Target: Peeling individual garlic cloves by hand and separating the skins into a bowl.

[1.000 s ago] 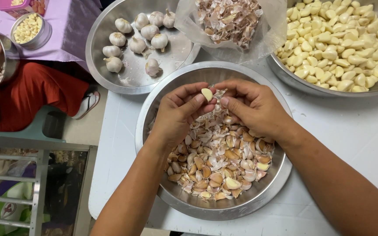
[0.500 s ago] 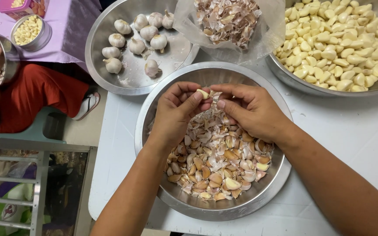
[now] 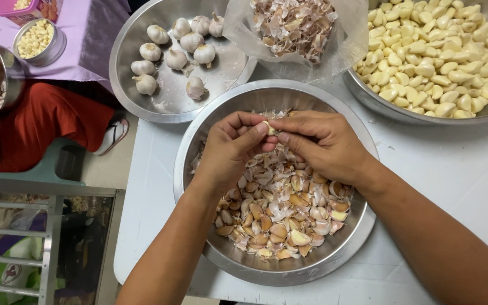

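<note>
My left hand [image 3: 228, 148] and my right hand [image 3: 321, 146] meet over a steel bowl [image 3: 334, 260] of unpeeled garlic cloves and loose skins [image 3: 280, 214]. Between the fingertips of both hands sits one garlic clove [image 3: 267, 127], pinched from both sides. The clove is mostly hidden by my fingers. Both forearms reach in from the bottom of the view.
A steel bowl [image 3: 165, 101] with whole garlic bulbs [image 3: 176, 45] stands at the back left. A plastic bag of skins [image 3: 297, 25] sits behind, and a bowl of peeled cloves [image 3: 441, 51] is at the right. Another person in red [image 3: 35, 118] works at the left.
My fingers have closed tighter around the clove; a second ago it showed pale between the fingertips, and now it is nearly covered. The hands stay over the same bowl.
</note>
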